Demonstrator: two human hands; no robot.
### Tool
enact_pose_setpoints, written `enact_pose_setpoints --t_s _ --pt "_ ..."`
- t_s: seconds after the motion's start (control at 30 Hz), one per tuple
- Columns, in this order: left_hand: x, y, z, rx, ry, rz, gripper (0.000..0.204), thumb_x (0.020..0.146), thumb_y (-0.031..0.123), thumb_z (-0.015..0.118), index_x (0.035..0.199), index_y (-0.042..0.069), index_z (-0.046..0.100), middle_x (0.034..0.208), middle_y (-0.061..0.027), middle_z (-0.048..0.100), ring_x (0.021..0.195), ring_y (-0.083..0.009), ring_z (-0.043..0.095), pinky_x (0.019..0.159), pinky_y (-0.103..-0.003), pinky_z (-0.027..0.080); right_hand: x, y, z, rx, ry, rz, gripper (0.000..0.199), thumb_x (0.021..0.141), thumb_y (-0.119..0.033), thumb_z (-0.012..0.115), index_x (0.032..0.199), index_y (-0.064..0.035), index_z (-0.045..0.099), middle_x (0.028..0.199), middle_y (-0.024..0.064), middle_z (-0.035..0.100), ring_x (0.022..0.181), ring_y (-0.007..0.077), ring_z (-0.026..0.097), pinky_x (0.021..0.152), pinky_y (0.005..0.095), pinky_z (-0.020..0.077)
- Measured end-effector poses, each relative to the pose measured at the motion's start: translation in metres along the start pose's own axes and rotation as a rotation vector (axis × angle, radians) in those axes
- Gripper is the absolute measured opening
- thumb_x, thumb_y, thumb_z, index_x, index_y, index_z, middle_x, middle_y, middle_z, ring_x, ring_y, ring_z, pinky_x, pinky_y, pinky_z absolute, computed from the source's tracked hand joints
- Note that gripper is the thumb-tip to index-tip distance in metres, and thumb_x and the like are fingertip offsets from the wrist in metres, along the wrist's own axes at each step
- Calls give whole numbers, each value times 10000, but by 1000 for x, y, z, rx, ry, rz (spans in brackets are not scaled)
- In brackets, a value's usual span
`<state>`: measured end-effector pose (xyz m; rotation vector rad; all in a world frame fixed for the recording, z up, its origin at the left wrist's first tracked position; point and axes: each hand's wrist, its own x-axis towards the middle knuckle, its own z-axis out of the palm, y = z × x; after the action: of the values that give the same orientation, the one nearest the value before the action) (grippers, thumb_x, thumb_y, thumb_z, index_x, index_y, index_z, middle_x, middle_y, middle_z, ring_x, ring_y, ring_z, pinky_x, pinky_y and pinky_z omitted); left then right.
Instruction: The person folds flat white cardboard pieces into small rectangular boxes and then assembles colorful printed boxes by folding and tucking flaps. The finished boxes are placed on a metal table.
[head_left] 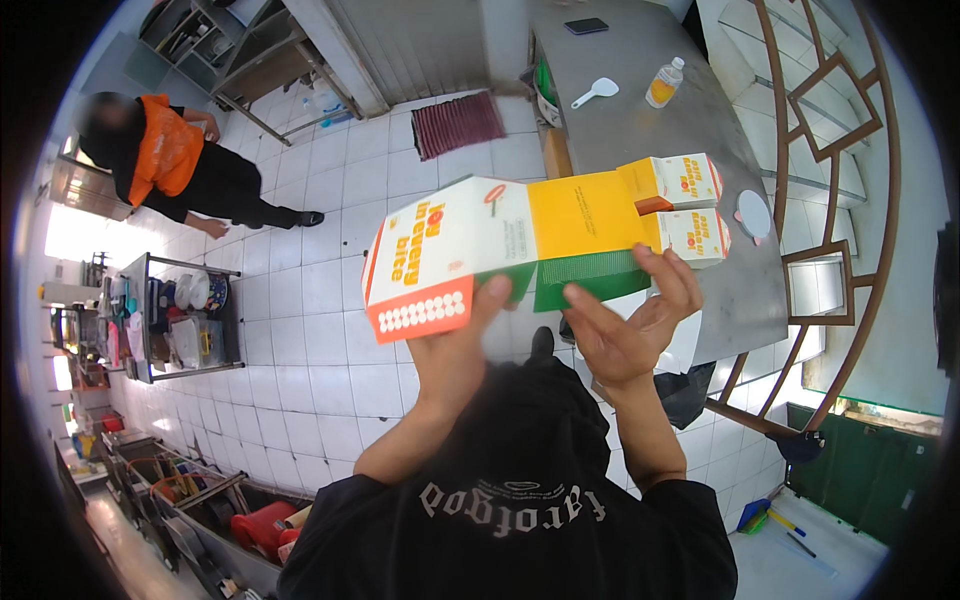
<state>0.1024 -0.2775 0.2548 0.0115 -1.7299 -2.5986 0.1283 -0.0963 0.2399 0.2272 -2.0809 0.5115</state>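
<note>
In front of me is a partly unfolded cardboard box (588,215) with white, yellow, green and orange panels. My left hand (455,350) grips its lower left side, thumb on the front near the orange flap and the other fingers behind. My right hand (635,325) holds the green flap at the lower right, thumb and fingertips against its edge. Just beyond the yellow panel are two small white and yellow box-shaped pieces (690,180). Whether they belong to the same carton I cannot tell.
On the grey metal table (620,125) lie a phone (586,26), a white scoop (597,92), a bottle of yellow liquid (664,84) and a round white lid (753,217). Another person in an orange top (172,150) stands at the left, near a shelf rack (190,315). A mat (457,125) lies on the floor.
</note>
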Motion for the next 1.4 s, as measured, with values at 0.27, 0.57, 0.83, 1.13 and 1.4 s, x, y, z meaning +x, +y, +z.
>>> enact_pose_setpoints --t_s 0.27,0.57,0.83,1.13,1.4 --pt "-5 -38 -19 979 40 499 324 1003 99 682 1294 -23 606 1186 -125 676 1039 -210 659 830 -332 540 6 -19 13 562 -126 386 181 814 -121 838 993 -104 826 1134 71 707 1172 301 553 1028 406 415" --pt "-11 -50 -34 732 -106 311 299 1003 88 668 1278 -7 602 1191 -115 638 1022 -212 629 888 -369 524 2 -31 15 811 -90 630 148 831 -108 825 963 -41 829 1115 102 720 1121 247 605 977 375 443" --pt "-12 -12 -31 550 -219 223 296 968 51 675 1253 -5 618 1173 -121 648 1023 -225 634 887 -365 523 13 -21 9 828 -234 641 147 827 -101 827 968 -60 840 1069 96 711 1067 227 614 945 338 452" --pt "-8 -13 -25 538 -199 262 298 930 9 684 1224 -3 637 1153 -127 659 1023 -239 639 886 -360 521 8 -27 7 841 -103 634 171 815 -58 838 986 -47 834 1059 79 705 1057 196 606 898 320 478" --pt "-7 -24 -19 599 -82 359 307 895 -29 691 1199 -1 654 1135 -133 669 1024 -252 644 885 -356 520 8 -17 4 675 -137 481 199 789 -17 845 984 -21 807 1057 138 752 1063 288 717 1024 443 505"
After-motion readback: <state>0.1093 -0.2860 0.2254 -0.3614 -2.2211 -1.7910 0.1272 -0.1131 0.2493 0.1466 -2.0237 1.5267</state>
